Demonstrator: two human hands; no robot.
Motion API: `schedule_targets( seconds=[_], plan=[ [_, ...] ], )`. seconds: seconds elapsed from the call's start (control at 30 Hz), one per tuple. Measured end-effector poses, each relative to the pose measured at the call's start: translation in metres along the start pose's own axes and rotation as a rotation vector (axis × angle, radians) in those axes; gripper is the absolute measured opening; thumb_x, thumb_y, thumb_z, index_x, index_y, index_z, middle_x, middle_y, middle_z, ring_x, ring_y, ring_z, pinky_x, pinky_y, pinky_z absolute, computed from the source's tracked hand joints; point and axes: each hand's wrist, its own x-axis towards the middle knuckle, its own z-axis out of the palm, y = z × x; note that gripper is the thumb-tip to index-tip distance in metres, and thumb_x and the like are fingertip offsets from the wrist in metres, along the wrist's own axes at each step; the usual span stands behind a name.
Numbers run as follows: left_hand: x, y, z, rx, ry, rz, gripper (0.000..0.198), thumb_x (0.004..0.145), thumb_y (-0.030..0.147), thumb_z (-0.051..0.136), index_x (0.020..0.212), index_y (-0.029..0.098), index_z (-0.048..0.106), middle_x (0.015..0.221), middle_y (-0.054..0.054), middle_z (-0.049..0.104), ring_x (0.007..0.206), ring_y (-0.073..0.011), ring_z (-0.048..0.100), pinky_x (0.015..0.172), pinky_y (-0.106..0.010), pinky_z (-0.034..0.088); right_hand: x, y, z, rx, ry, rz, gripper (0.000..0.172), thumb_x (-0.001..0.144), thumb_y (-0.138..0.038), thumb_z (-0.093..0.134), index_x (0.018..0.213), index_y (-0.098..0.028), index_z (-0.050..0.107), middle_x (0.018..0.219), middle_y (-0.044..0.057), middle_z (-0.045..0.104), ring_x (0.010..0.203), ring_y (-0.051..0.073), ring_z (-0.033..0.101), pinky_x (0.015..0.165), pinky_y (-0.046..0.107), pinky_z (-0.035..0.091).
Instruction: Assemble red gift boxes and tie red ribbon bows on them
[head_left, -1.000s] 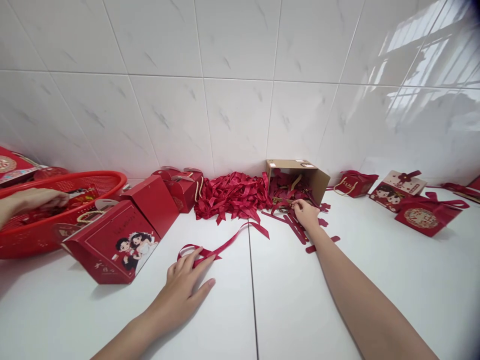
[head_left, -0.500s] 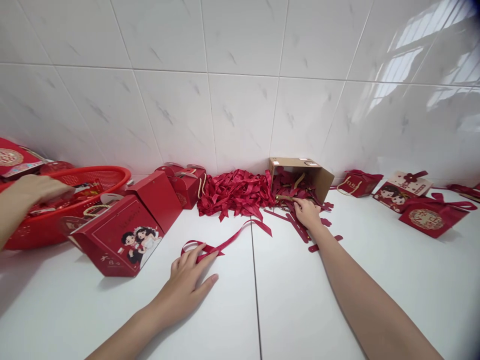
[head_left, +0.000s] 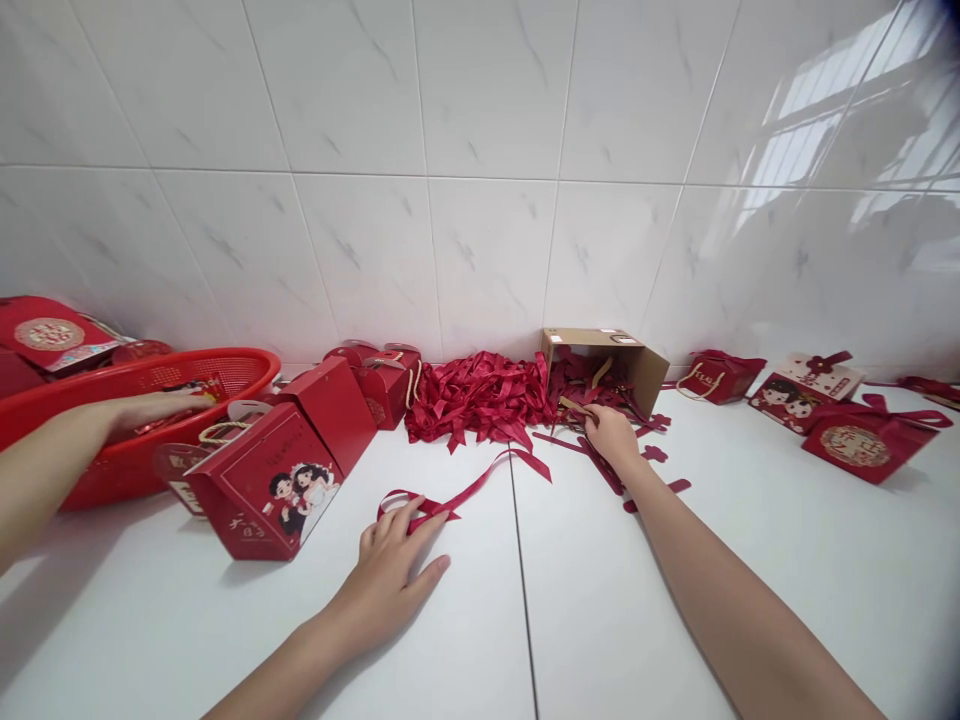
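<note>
My left hand lies on the white table with its fingers stretched out and thumb apart, the fingertips resting on a loop of dark red ribbon. The ribbon's loose tail curves away to the right. At the mouth of a cardboard box lying on its side, my right hand pinches a small gold-brown strip between thumb and fingers. Dark red paper cut-outs, some flower-shaped, spill from the box around that hand. Part of the strip is hidden by the fingers.
A heap of red ribbons lies against the tiled wall. On the left another person's hand reaches into a red plastic basket of wrapped sweets, near a red gift box. More gift boxes stand on the right.
The view has shifted slightly. The other person's hand is further right and deeper in the basket. My left hand stays on the ribbon; my right stays at the box with the strip showing more.
</note>
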Motion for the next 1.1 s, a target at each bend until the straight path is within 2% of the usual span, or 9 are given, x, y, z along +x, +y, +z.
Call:
schedule_targets(
  seconds=[0.17,0.3,0.4,0.5,0.63,0.77,0.87,1.0,1.1],
  plan=[
    [0.0,0.001,-0.001,-0.012,-0.013,-0.01,0.043,0.09,0.045,0.038,0.131,0.036,0.048,0.142,-0.009,0.037,0.128,-0.0354,0.031,0.098,-0.056,0.033,-0.003,0.003,0.006,0.087,-0.018,0.009,0.033,0.08,-0.016,0.05,0.107,-0.018,0.069,0.098,0.01,0.067,0.091,0.022,0.061,0.083,0.03,0.044],
    [0.001,0.001,0.0,-0.026,0.019,0.01,0.043,0.089,0.043,0.041,0.131,0.034,0.048,0.14,-0.009,0.04,0.127,-0.0342,0.033,0.098,-0.055,0.032,-0.003,0.0,0.0,0.22,0.041,0.014,0.029,0.078,-0.019,0.05,0.098,-0.018,0.073,0.096,0.01,0.068,0.089,0.022,0.062,0.086,0.033,0.045],
    [0.0,0.002,0.0,-0.022,0.077,-0.009,0.045,0.085,0.04,0.048,0.129,0.035,0.049,0.138,-0.008,0.043,0.126,-0.0332,0.035,0.098,-0.055,0.031,0.0,-0.016,-0.013,0.378,0.129,0.0,0.032,0.079,-0.021,0.047,0.098,-0.015,0.072,0.098,0.01,0.069,0.09,0.022,0.062,0.087,0.035,0.045],
    [0.002,0.006,-0.008,0.021,0.219,-0.03,0.039,0.081,0.037,0.052,0.121,0.034,0.056,0.134,-0.008,0.047,0.124,-0.0329,0.039,0.098,-0.057,0.027,0.0,-0.045,-0.03,0.573,0.168,-0.04,0.035,0.077,-0.023,0.046,0.1,-0.014,0.071,0.091,0.009,0.071,0.08,0.02,0.064,0.079,0.034,0.05],
    [0.014,0.028,-0.042,0.009,0.402,-0.03,0.025,0.082,0.034,0.051,0.104,0.03,0.063,0.125,-0.007,0.054,0.118,-0.0308,0.045,0.099,-0.057,0.024,-0.018,-0.098,-0.059,0.823,0.102,-0.158,0.031,0.077,-0.028,0.05,0.094,-0.015,0.072,0.084,0.006,0.072,0.073,0.018,0.065,0.069,0.031,0.053],
    [0.029,0.069,-0.097,-0.157,0.457,0.035,0.018,0.084,0.035,0.052,0.096,0.027,0.063,0.118,-0.004,0.059,0.114,-0.0266,0.049,0.099,-0.053,0.027,-0.051,-0.145,-0.096,1.118,-0.009,-0.215,0.025,0.074,-0.034,0.065,0.091,-0.018,0.072,0.086,0.006,0.072,0.078,0.019,0.066,0.071,0.032,0.055],
    [0.031,0.097,-0.131,-0.243,0.465,0.118,0.015,0.083,0.033,0.056,0.092,0.026,0.064,0.113,-0.002,0.062,0.111,-0.0245,0.051,0.099,-0.051,0.029,-0.073,-0.163,-0.119,1.362,-0.104,-0.211,0.024,0.071,-0.031,0.072,0.094,-0.021,0.072,0.084,0.004,0.071,0.077,0.017,0.066,0.071,0.032,0.056],
    [0.021,0.116,-0.145,-0.325,0.491,0.272,0.013,0.084,0.028,0.055,0.093,0.023,0.064,0.105,-0.003,0.064,0.103,-0.0207,0.056,0.095,-0.042,0.037,-0.094,-0.17,-0.138,1.403,-0.256,-0.256,0.032,0.072,-0.026,0.074,0.104,-0.024,0.068,0.077,0.001,0.068,0.072,0.013,0.063,0.067,0.027,0.055],
    [0.013,0.119,-0.141,-0.278,0.591,0.356,0.012,0.084,0.021,0.056,0.093,0.023,0.063,0.1,-0.002,0.065,0.099,-0.0196,0.058,0.092,-0.039,0.038,-0.103,-0.171,-0.146,1.442,-0.37,-0.307,0.016,0.073,-0.022,0.074,0.088,-0.023,0.071,0.078,0.001,0.068,0.073,0.013,0.063,0.067,0.026,0.055]
  ],
)
